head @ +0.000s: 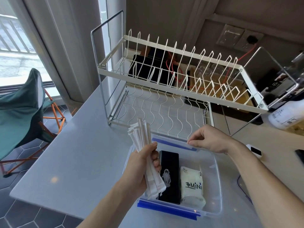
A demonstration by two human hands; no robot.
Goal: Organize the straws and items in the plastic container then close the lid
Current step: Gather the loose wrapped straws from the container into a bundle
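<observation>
A clear plastic container [215, 183] with blue clips stands open on the grey counter in front of me. Inside lie a black rectangular case [171, 176] with a small figure printed on it and, to its right, a white tissue pack [191, 186] marked "MiNi". My left hand [141, 168] grips a bundle of paper-wrapped straws [143, 137], held upright over the container's left side. My right hand [209, 140] pinches the container's far rim by the blue clip [172, 143]. No lid is visible.
A white two-tier wire dish rack [172, 76] stands just behind the container. A white bottle [286, 117] and small devices sit at the right. The counter's left edge [54, 139] drops to a tiled floor with a folding chair [21, 104].
</observation>
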